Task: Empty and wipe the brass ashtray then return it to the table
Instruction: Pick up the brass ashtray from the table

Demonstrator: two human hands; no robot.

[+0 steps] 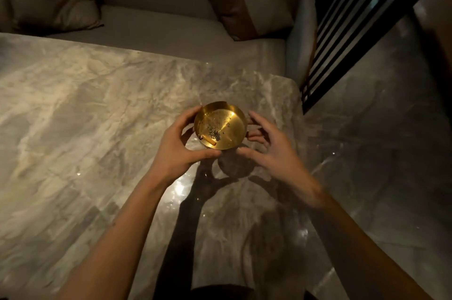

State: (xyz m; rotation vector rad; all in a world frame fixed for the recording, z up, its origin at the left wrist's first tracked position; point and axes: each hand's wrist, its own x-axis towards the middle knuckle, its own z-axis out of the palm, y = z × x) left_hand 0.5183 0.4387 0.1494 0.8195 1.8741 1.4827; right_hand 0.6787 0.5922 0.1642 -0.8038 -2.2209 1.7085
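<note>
Head view: one picture, looking down on a marble table (102,113)
Ashtray (220,125): round brass bowl, upright, near the table's right corner; its shadow falls apart from it, toward the person, so it seems lifted off the stone
In the ashtray: a cigarette butt (208,140) lying against the near-left wall; a small heap of grey ash (215,135) just beside it; specks further in
Left hand (181,143): curled round the bowl's left side, thumb under the near rim; gripping it
Right hand (271,148): half open, fingers spread; fingertips at the right wall, whether touching I cannot tell
Behind: a pale sofa (159,23) with cushions
</note>
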